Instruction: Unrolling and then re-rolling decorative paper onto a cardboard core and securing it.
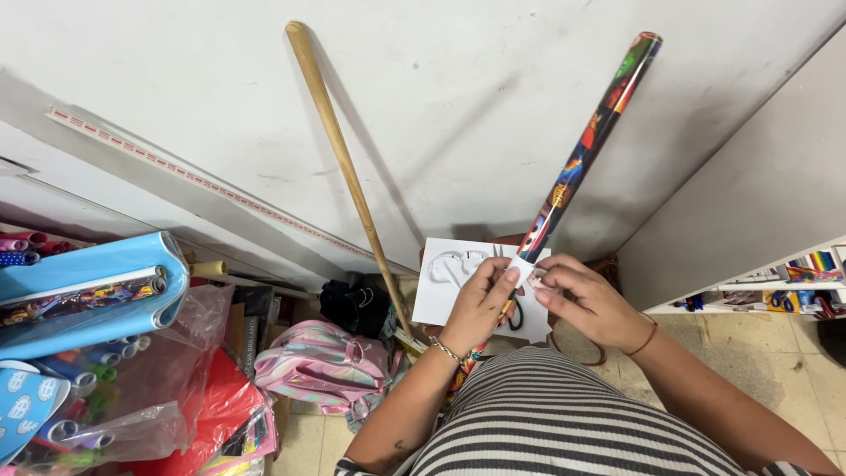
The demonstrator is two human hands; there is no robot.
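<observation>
A long roll of colourful printed wrapping paper (592, 132) leans against the white wall, its lower end at my hands. My left hand (480, 300) and my right hand (583, 301) meet at that lower end, both pinching a small white piece of paper or tape (522, 270) pressed against the roll. Behind the hands lies a white moulded plastic sheet (445, 273) with raised shapes. A dark looped handle, perhaps scissors (515, 316), shows just below my left fingers. My left wrist wears a bracelet, my right a thin band.
A wooden broom handle (344, 167) leans on the wall to the left. A pink striped backpack (322, 363) and a black bag (352, 304) sit on the floor. More rolls and a blue tube (97, 291) crowd the left. Shelves of stationery (793, 286) stand at right.
</observation>
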